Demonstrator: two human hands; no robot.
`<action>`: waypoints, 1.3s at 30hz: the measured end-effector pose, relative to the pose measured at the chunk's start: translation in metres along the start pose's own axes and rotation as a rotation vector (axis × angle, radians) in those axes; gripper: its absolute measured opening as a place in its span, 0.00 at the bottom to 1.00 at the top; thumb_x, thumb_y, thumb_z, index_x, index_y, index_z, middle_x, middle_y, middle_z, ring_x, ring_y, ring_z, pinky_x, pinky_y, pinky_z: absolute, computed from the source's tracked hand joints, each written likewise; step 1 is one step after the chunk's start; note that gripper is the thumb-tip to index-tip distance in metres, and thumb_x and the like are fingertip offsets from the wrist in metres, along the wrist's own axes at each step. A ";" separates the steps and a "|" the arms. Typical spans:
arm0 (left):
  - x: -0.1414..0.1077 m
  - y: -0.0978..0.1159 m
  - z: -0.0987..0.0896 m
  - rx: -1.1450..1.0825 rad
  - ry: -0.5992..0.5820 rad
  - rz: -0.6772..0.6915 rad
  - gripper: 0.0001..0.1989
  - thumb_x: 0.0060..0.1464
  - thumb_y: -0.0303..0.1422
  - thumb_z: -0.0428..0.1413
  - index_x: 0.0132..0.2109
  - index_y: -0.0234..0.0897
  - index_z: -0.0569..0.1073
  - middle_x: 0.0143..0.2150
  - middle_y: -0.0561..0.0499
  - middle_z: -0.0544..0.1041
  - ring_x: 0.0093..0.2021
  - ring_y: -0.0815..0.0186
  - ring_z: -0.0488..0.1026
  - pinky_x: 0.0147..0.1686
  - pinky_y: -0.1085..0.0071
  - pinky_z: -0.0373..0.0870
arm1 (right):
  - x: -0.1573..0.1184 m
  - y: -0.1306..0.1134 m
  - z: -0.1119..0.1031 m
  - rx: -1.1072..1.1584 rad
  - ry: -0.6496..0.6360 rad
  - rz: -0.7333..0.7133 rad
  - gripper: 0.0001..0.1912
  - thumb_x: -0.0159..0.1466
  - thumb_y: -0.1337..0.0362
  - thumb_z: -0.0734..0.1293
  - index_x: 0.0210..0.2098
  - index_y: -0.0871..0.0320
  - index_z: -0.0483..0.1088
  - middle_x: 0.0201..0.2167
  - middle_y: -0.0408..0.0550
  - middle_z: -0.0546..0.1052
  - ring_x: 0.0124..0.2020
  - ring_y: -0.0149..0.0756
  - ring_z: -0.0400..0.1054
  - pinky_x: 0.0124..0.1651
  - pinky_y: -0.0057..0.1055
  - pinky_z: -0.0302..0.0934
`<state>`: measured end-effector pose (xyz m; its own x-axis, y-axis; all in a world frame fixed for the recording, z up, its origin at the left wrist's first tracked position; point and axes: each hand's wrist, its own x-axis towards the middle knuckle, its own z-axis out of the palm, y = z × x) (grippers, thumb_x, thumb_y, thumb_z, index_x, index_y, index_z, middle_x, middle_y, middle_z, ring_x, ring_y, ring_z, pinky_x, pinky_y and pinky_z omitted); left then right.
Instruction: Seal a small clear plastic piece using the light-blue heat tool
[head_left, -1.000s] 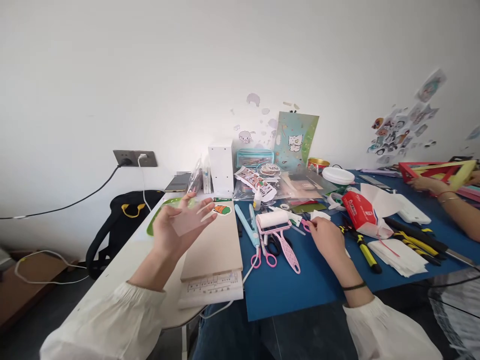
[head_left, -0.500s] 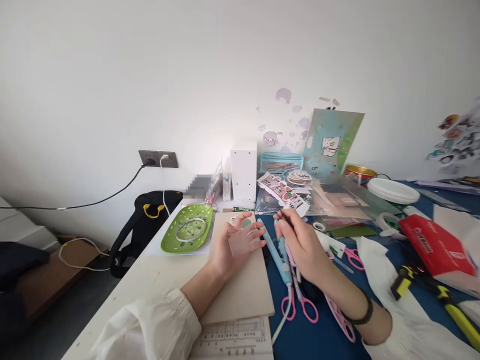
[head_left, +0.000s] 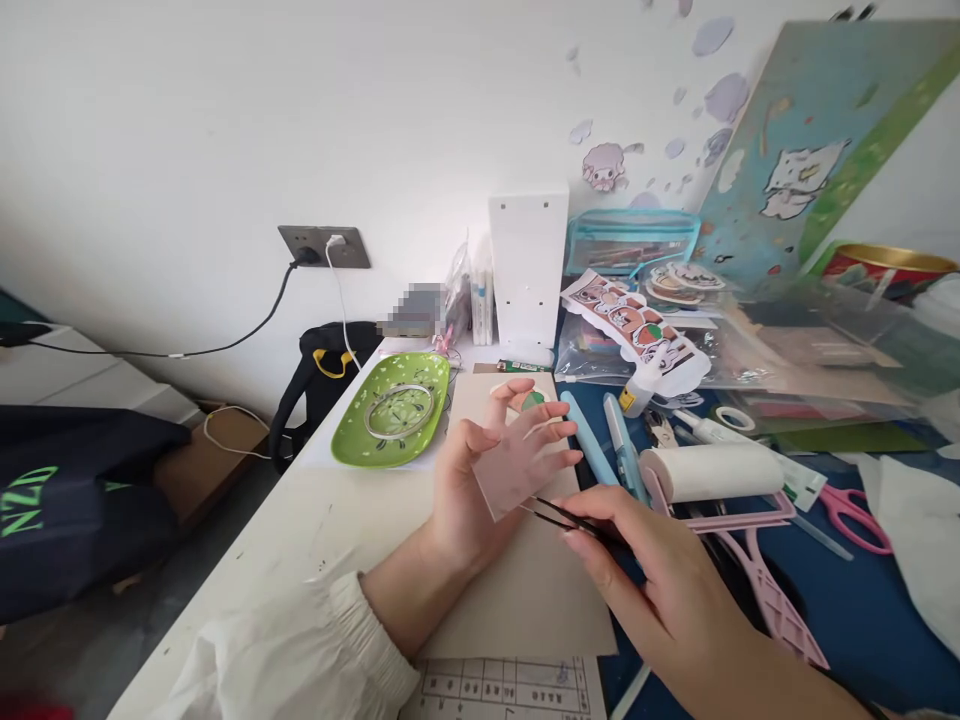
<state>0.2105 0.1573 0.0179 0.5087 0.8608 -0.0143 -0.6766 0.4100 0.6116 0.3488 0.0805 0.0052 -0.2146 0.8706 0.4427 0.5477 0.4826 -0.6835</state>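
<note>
A small translucent square sheet (head_left: 504, 478) lies across the palm and fingers of my left hand (head_left: 461, 490), kept there under the thumb. The fingers curve upward behind it. My right hand (head_left: 649, 575) pinches a pair of dark tweezers (head_left: 574, 518), whose tips reach the sheet's lower right edge; whether they grip it I cannot tell. Beneath both hands lies a beige board (head_left: 517, 610), with a green and orange sticker (head_left: 532, 399) near its far end, partly behind my left fingers.
A green plate (head_left: 349, 440) holding a ring is at the left. To the right are a white roll (head_left: 712, 472) on a pink holder, light blue pens (head_left: 589, 440), pink scissors (head_left: 855, 515) and a sticker strip (head_left: 630, 318). A white box (head_left: 529, 270) stands against the wall.
My view has come closer and turned. My right hand has moved down and now brings tweezers to the sheet's edge. My left hand keeps the sheet, much as before.
</note>
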 end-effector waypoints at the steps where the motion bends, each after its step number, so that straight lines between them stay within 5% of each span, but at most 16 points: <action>1: 0.000 0.000 0.001 0.008 0.002 0.011 0.23 0.39 0.34 0.50 0.47 0.40 0.64 0.42 0.43 0.71 0.43 0.55 0.69 0.46 0.55 0.64 | 0.000 -0.001 0.000 0.000 0.002 -0.018 0.08 0.66 0.71 0.58 0.41 0.55 0.65 0.30 0.42 0.75 0.28 0.29 0.71 0.31 0.24 0.62; 26: -0.003 -0.003 0.004 0.042 0.004 0.050 0.19 0.41 0.33 0.50 0.44 0.41 0.64 0.40 0.45 0.71 0.43 0.56 0.69 0.45 0.57 0.63 | -0.003 -0.002 0.003 -0.038 0.004 -0.096 0.09 0.65 0.74 0.58 0.40 0.58 0.67 0.29 0.43 0.75 0.29 0.28 0.69 0.32 0.24 0.62; 39: -0.004 -0.002 0.004 0.068 -0.095 -0.044 0.19 0.41 0.36 0.50 0.45 0.42 0.63 0.44 0.45 0.71 0.45 0.54 0.68 0.47 0.55 0.62 | 0.000 -0.003 -0.002 -0.074 0.100 0.007 0.07 0.65 0.71 0.59 0.37 0.55 0.67 0.29 0.41 0.76 0.25 0.28 0.69 0.28 0.22 0.62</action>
<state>0.2121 0.1522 0.0196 0.5872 0.8089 0.0310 -0.6166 0.4221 0.6645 0.3488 0.0786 0.0085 -0.1310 0.8585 0.4958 0.6076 0.4647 -0.6441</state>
